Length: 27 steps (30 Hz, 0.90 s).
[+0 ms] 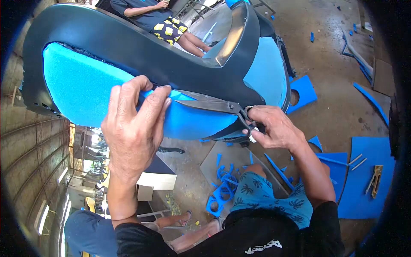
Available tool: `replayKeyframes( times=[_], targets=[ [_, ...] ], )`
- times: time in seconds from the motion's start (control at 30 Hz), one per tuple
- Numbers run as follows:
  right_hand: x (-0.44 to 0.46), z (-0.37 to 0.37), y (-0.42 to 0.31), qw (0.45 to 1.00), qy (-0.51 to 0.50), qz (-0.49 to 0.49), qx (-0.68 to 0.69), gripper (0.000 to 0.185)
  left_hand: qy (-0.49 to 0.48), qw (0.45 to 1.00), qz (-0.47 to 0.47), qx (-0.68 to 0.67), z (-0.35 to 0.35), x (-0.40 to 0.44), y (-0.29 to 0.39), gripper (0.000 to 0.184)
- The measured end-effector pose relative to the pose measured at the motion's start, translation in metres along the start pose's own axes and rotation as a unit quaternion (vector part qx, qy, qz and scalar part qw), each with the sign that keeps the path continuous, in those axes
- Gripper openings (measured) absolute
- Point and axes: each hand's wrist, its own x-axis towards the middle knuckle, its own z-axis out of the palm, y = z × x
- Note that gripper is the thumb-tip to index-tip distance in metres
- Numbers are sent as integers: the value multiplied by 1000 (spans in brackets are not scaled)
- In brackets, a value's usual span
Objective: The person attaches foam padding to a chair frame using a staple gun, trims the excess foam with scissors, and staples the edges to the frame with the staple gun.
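Observation:
My left hand [132,118] pinches the upper edge of a bright blue foam sheet [81,88] that lines a large curved black shell [94,32]. In my right hand [276,126] are scissors [205,104], fingers in the handles, with the blades spread and pointing left. The blades lie along the foam's edge, close to my left fingertips and just beneath the black rim. Part of the edge is hidden behind my left fingers. More blue foam [267,70] covers the shell's right end.
Blue foam sheets [364,180] lie on the floor at right, with a brass-coloured tool [376,182] on one. Foam offcuts [222,195] are scattered below the shell. One person [141,10] stands beyond the shell; another person [90,233] is at lower left.

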Motion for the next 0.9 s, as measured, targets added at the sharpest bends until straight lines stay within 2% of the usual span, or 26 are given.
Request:
replayKeyframes(
  times=[0.27, 0.5, 0.9],
  targets=[
    [7, 1, -5, 1000, -7, -7, -18, 25, -8, 1000, 8, -22, -3, 1, -6, 27],
    [5, 9, 3, 1000, 2, -7, 8, 23, 9, 997, -10, -76, -1, 3, -13, 26],
    [3, 15, 1, 999, 12, 5, 47, 21, -5, 996, -20, -82, -2, 8, -15, 24]
  ],
)
